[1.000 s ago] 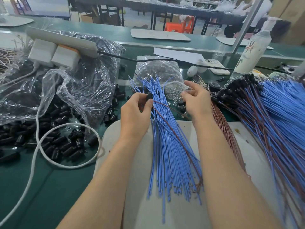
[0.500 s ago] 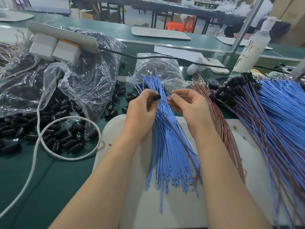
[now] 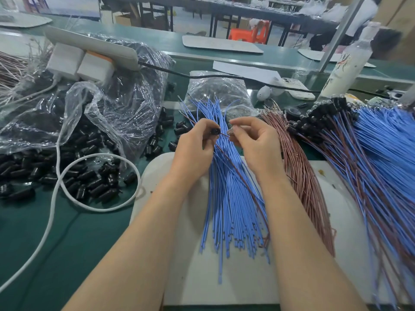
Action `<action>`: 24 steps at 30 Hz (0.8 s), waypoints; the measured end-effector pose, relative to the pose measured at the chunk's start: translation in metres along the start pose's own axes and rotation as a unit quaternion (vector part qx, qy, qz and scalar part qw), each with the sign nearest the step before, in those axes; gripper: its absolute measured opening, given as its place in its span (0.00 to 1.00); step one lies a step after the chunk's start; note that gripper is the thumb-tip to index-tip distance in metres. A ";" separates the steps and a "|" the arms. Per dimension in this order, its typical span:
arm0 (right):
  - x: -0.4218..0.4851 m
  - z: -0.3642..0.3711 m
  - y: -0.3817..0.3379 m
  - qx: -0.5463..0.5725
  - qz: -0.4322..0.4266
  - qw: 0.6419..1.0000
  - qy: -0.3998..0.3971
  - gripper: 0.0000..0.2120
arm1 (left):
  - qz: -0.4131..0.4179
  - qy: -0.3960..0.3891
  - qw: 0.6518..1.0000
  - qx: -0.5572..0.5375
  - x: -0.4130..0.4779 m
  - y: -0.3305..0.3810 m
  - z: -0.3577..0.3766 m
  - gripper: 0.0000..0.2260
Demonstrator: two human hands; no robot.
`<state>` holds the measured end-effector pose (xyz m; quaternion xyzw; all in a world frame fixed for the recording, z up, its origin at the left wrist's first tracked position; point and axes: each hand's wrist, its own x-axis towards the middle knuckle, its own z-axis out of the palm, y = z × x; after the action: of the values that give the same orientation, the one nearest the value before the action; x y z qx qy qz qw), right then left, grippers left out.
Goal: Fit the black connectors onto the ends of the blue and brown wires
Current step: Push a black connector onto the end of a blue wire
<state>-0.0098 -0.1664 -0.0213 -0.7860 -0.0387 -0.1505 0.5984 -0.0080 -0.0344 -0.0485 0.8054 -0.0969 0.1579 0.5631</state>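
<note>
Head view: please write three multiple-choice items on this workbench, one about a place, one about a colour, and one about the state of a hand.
1. Where do the loose blue wires lie?
A) on the white mat
B) inside a plastic bag
C) on an orange stool

2. What colour is the single wire that the right hand pinches near its tip?
A) yellow
B) brown
C) white

3. What is the left hand doing?
A) lying flat on the table
B) holding a bottle
C) pinching a black connector

Answers:
1 A: the blue wires fan out over the mat, between the two arms.
2 B: the short stretch between the connector and the right hand is brown.
3 C: the thumb and fingers close on the connector.
</note>
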 end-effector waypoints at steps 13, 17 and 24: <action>-0.010 0.012 -0.004 -0.196 -0.106 0.975 -0.012 0.06 | 0.024 0.013 0.989 0.143 -0.002 0.002 0.000 0.09; -0.011 0.013 -0.006 -0.190 -0.111 0.975 -0.018 0.05 | 0.025 0.059 0.978 0.200 0.001 0.001 -0.001 0.07; -0.012 0.014 -0.009 -0.174 -0.111 0.978 -0.031 0.05 | 0.033 0.051 0.981 0.182 -0.002 0.007 -0.001 0.06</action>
<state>-0.0204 -0.1490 -0.0201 -0.8735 -0.1171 -0.1955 0.4303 -0.0120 -0.0363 -0.0427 0.8817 -0.0645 0.2321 0.4058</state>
